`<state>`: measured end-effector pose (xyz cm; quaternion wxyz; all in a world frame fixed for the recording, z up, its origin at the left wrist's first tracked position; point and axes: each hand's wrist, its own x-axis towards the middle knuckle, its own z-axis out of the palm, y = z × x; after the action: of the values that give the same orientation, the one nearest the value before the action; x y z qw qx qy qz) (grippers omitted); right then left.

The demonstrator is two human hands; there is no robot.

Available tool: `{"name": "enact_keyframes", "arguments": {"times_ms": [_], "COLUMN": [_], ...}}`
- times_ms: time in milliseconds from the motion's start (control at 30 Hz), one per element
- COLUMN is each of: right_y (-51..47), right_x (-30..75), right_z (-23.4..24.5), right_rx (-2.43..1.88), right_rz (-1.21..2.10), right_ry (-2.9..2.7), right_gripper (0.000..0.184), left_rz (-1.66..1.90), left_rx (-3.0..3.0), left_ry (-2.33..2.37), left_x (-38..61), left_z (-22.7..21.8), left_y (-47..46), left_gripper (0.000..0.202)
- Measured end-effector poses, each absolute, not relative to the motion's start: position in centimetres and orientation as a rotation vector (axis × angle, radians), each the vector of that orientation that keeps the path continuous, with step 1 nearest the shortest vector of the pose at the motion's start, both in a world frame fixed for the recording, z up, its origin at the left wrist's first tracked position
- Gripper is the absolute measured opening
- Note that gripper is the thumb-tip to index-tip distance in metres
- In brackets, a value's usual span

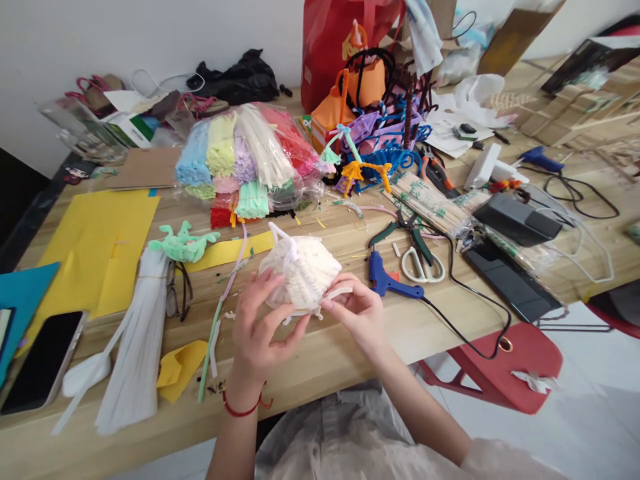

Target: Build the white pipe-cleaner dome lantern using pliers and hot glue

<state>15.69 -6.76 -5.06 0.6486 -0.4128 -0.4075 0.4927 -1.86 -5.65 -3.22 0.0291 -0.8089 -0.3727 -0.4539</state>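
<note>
A white, fuzzy, dome-shaped pipe-cleaner craft (307, 270) is held just over the table, with a thin stem standing up from its top. My left hand (263, 323) curls its fingers and thumb around the craft's left and lower side. At the right edge, my right hand (361, 312) pinches a short white pipe cleaner (341, 291) between thumb and fingers, against the craft. Right of that hand lies a blue glue gun (384, 279). Beside it are white-handled scissors (424, 268) and green-handled pliers (420, 243).
A bundle of white pipe cleaners (137, 347), a green pipe-cleaner figure (185, 243) and a phone (45, 360) lie left. Bagged coloured pipe cleaners (235, 153) and a red bag (330, 53) stand behind. The glue gun's black cord (493, 303) loops over the front edge above a red stool (525, 367).
</note>
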Motion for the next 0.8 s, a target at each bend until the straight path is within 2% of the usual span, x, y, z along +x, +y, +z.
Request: {"name": "enact_keyframes", "arguments": {"times_ms": [200, 800], "right_y": [-7.3, -6.1], "right_x": [14.6, 14.9], "right_z": [-4.4, -5.2], "right_rx": [-0.954, -0.953], "right_rz": [1.146, 1.317], "right_ry": [-0.748, -0.542], "right_gripper": [0.018, 0.032], "left_rz": [-1.56, -1.616], "left_rx": [-2.494, -2.334], "left_ry": [-1.272, -1.402], "left_x": [-1.2, 0.4], "left_z": [-3.9, -3.8], "left_y": [-5.7, -5.8], "left_gripper": [0.021, 0.029]}}
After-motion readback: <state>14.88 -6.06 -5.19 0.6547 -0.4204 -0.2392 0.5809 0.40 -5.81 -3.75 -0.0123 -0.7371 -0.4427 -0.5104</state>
